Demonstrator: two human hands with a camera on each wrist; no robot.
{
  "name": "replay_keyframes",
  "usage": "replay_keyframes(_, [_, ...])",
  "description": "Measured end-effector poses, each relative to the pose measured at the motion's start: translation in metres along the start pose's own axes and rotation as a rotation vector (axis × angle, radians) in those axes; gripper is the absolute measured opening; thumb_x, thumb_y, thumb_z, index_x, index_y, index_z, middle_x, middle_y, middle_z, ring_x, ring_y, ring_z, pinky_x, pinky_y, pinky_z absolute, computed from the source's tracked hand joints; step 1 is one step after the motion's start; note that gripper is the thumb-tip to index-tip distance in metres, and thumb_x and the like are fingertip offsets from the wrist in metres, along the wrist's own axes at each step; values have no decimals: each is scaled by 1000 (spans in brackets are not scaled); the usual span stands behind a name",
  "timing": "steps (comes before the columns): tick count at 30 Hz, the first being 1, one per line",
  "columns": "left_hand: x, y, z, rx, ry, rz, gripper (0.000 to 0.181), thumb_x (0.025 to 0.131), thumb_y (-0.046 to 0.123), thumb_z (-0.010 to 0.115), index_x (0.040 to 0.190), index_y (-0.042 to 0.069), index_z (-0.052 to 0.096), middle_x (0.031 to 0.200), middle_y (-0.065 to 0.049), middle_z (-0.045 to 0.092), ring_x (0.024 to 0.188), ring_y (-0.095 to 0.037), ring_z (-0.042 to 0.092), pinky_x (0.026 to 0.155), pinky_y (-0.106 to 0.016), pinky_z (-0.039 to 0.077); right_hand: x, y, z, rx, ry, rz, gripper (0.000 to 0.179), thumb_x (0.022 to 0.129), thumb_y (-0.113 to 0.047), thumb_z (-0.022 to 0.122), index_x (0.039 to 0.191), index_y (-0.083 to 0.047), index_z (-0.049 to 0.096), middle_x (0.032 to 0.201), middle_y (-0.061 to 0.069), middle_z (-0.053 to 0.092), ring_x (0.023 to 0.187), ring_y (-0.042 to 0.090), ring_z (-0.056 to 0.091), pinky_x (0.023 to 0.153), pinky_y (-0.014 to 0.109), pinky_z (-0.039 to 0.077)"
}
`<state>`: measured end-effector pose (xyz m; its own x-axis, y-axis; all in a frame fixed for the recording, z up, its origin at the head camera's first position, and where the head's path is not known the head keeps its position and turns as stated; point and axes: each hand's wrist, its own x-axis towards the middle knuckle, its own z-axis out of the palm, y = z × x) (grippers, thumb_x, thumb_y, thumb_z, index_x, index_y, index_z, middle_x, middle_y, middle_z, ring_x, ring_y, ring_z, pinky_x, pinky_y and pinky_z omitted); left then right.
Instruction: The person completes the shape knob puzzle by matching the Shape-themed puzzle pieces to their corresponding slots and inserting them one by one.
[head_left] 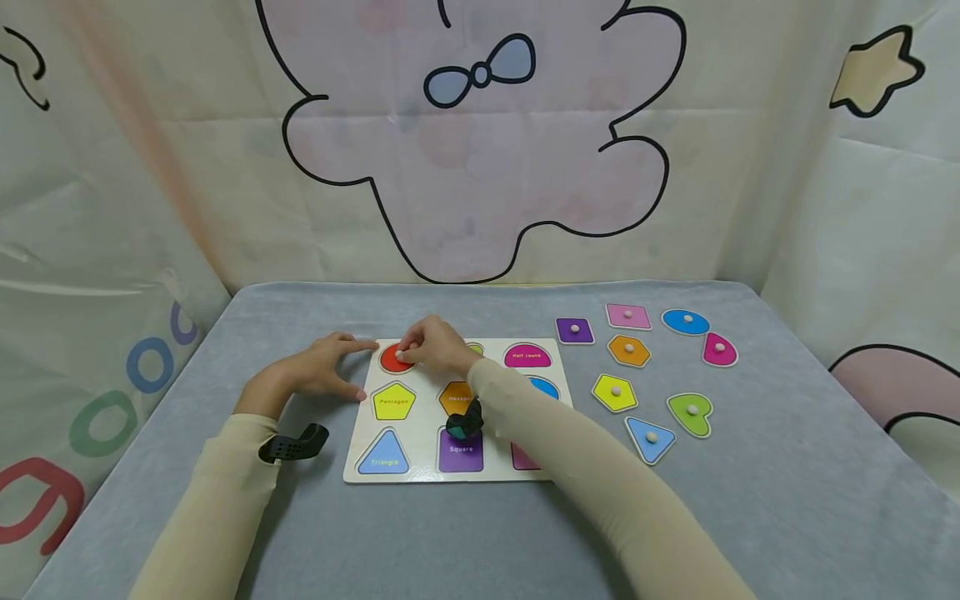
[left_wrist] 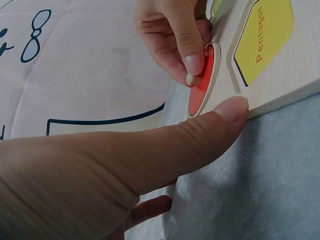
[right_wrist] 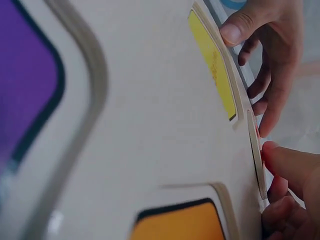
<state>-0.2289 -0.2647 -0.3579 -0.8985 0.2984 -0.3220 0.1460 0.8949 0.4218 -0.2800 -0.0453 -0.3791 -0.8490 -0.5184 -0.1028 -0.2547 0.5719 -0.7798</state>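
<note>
At the upper left of a white wooden shape-puzzle board point(head_left: 427, 429), my right hand point(head_left: 441, 346) pinches the small knob of a red round puzzle piece point(head_left: 390, 361). In the left wrist view the red piece point(left_wrist: 200, 97) lies at its round place, the thumb and a finger on its knob. My left hand point(head_left: 318, 371) is at the board's left edge, with its thumb near the yellow pentagon place point(head_left: 393, 402) and its forefinger stretched towards the upper left corner. My right forearm covers part of the board's right side.
Right of the board lie loose knobbed pieces: a purple square point(head_left: 574, 325), pink rectangle point(head_left: 618, 314), blue oval point(head_left: 675, 322), orange hexagon point(head_left: 621, 351), magenta piece point(head_left: 720, 357), yellow pentagon point(head_left: 615, 402), green heart point(head_left: 688, 423) and blue triangle point(head_left: 649, 450). A grey cloth point(head_left: 360, 542) covers the table.
</note>
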Motion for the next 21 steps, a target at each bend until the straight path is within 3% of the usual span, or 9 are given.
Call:
replay_keyframes(11, [1, -2, -2, 12, 3, 11, 91, 79, 39, 86, 155, 16, 41, 156, -31, 30, 139, -52, 32, 112, -73, 32, 3, -1, 1, -32, 0, 52, 11, 93, -22, 74, 98, -12, 78, 84, 0, 62, 86, 16, 54, 74, 22, 43])
replay_keyframes(21, [0, -3, -1, 8, 4, 4, 92, 79, 42, 86, 155, 16, 41, 156, -30, 30, 140, -52, 31, 111, -74, 32, -1, -1, -3, 31, -48, 72, 21, 93, -26, 75, 111, -16, 76, 96, 0, 65, 94, 16, 55, 76, 22, 47])
